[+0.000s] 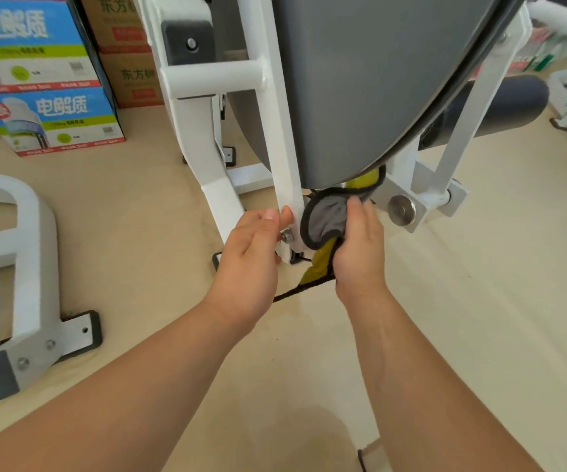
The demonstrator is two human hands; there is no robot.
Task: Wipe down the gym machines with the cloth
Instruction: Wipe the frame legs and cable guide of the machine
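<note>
Hidden/cut off: the grey-faced, yellow-backed cloth with black edging [326, 218] shows only in part. Its top end runs under the lower rim of the curved grey machine shroud [360, 80], and its lower end goes behind the right hand [357, 247]. The left hand [251, 247] has its fingertips out of sight behind the white painted steel upright bar [275, 114]. Shroud and bar tops are cut by the frame edge. A dark padded roller [513, 100] sits far right, partly behind a white strut.

Containers: blue-and-white printed cartons [37, 63] stacked far left, brown cardboard cartons [125, 46] just right of them. All closed, contents not visible.

Hands: the right hand's fingers curl round the bunched cloth, holding it against the right side of the bar's foot. The left hand grips the bar's lower end from the left, thumb on its near face, just above a steel bolt head [287, 236].

A round steel disc [401, 207] sits just right of the cloth. A second white machine frame [26, 250] stands near left on the beige floor [445, 301].
</note>
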